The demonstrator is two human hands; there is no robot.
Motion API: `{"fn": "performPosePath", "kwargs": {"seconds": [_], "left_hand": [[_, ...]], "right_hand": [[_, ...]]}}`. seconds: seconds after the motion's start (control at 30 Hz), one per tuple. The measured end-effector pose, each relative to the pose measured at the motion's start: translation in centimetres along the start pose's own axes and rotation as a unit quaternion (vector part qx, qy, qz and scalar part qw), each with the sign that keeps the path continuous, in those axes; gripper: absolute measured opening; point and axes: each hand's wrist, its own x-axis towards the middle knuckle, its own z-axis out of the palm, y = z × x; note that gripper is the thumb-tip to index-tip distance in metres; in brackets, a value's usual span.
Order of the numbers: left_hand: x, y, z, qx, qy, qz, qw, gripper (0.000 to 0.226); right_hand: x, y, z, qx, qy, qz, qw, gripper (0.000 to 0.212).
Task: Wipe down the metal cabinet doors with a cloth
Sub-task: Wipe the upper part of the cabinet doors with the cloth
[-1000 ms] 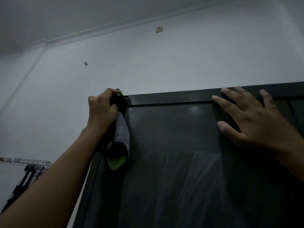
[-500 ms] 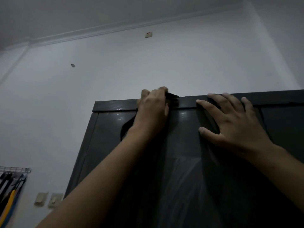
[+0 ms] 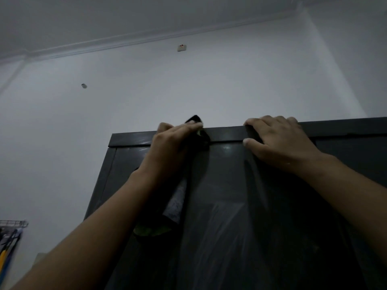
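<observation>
1. Left hand (image 3: 173, 141): fingers laid over a bunched cloth (image 3: 174, 206) and pinning it to the rail (image 3: 226, 133) at the top of the cabinet. A dark corner pokes out at 12 o'clock of the knuckles. The grey tail hangs toward 6 o'clock, under the wrist, with green edging at the bottom.
2. Right hand (image 3: 278, 143): at 3 o'clock of the left hand and near it. Fingers hooked over the rail's top edge, thumb on the door (image 3: 230, 185). Holds no cloth. Judged a brace.
3. Cloth, judged: light, soft and limp, folds freely. Best held wadded in the palm so the tail does not drag.
4. Door, judged: stiff, smooth and glossy, so the cloth should slide easily. Pale streaks show lower on the panel.
5. Outward: wall (image 3: 188, 91) at 12 o'clock, wire rack (image 3: 12, 223) at 8 o'clock.
</observation>
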Motion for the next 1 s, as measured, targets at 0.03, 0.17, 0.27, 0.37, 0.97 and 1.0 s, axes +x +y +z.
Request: {"fn": "performPosePath", "kwargs": {"seconds": [0.03, 0.17, 0.27, 0.37, 0.97, 1.0], "left_hand": [[0.4, 0.3, 0.2, 0.0, 0.013, -0.03, 0.999, 0.037], [2.0, 3.6, 2.5, -0.006, -0.024, -0.036, 0.999, 0.039], [2.2, 6.0, 3.6, -0.007, -0.057, -0.002, 0.998, 0.045], [0.9, 6.7, 3.6, -0.024, -0.067, 0.058, 0.996, 0.043], [-5.4, -7.0, -5.8, 0.112, -0.025, -0.142, 0.983, 0.063], [-5.7, -8.0, -6.2, 0.12, -0.018, -0.163, 0.979, 0.062]], "right_hand": [[0.1, 0.2, -0.3, -0.001, -0.004, 0.0, 1.0, 0.068], [0.8, 1.0, -0.9, 0.008, -0.012, 0.0, 1.0, 0.055], [1.4, 2.2, -1.2, -0.002, -0.021, 0.014, 1.0, 0.041], [1.4, 3.4, -1.8, -0.023, -0.054, 0.038, 0.998, 0.044], [1.0, -0.9, -0.5, -0.003, 0.004, -0.003, 1.0, 0.037], [1.3, -1.9, -0.3, 0.003, 0.001, -0.017, 1.0, 0.039]]}}
